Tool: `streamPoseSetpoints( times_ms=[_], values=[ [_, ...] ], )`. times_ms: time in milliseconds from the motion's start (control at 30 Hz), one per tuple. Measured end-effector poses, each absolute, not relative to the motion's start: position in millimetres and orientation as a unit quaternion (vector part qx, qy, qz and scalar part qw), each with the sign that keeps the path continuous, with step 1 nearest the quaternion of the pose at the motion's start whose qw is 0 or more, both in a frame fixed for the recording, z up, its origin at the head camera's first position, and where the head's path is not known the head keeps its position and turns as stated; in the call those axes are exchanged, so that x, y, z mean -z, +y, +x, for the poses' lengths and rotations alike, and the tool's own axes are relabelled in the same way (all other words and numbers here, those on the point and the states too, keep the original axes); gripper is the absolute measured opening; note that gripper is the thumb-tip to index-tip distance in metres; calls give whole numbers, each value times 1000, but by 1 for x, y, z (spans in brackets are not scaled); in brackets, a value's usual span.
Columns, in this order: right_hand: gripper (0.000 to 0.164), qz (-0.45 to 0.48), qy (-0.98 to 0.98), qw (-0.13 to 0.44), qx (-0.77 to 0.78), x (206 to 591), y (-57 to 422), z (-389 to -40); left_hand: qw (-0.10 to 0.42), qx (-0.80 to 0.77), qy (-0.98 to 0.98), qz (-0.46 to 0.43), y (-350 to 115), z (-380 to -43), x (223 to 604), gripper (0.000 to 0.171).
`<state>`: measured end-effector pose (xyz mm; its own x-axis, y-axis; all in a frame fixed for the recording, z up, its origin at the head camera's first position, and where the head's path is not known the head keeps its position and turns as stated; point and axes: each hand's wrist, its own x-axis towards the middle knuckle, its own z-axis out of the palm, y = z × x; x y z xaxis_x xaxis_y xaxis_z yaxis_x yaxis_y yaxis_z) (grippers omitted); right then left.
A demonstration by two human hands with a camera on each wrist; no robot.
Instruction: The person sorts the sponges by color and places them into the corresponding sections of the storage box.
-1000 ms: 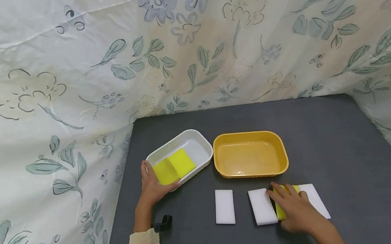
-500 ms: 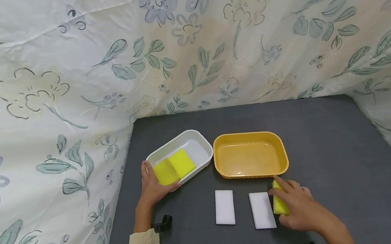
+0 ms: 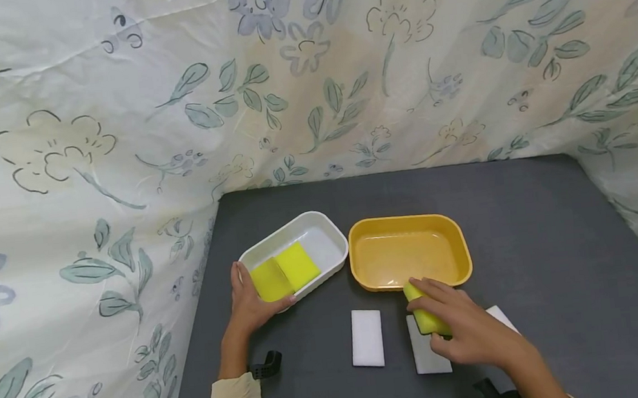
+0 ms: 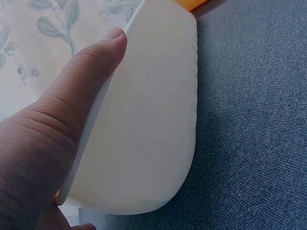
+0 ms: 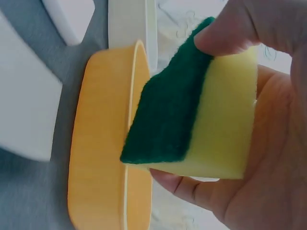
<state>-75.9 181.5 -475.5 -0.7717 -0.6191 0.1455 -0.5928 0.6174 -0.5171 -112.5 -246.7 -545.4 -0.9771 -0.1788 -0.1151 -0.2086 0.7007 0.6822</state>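
Right hand (image 3: 461, 327) pinches a green-backed yellow foam sponge (image 5: 223, 117), off the dark grey woven tabletop (image 3: 533, 235), near the orange rectangular plastic tray (image 3: 409, 257)! Left hand (image 3: 251, 303) grips one end of the white rectangular plastic tray (image 3: 324, 244); pale floral cloth (image 3: 339, 60) walls the back and both sides.

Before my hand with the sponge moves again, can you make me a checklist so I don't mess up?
1. Sponge held by the right hand: ok, between thumb and fingers.
2. Green scrubby side showing: ok, in the right wrist view.
3. Left hand on the white tray: ok, thumb at its rim.
4. Nothing behind the sponge in the head view: not ok, it partly covers a white block.
5. Whole shape of the rightmost block: cannot tell, your hand hides part.
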Motion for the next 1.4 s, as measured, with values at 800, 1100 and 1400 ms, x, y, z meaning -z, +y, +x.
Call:
streamPoseSetpoints(
  times_ms=[800, 1100, 1400],
  values=[
    [52, -496, 825, -105, 250, 492, 131, -115, 15, -371, 922, -110, -244, -107, 547, 144],
    [52, -524, 813, -133, 215, 492, 108, -139, 18, -373, 921, -114, -242, -108, 549, 145],
    [47, -530, 813, -121, 210, 493, 84, -160, 18, -376, 919, -114, -243, -108, 546, 143]
  ],
)
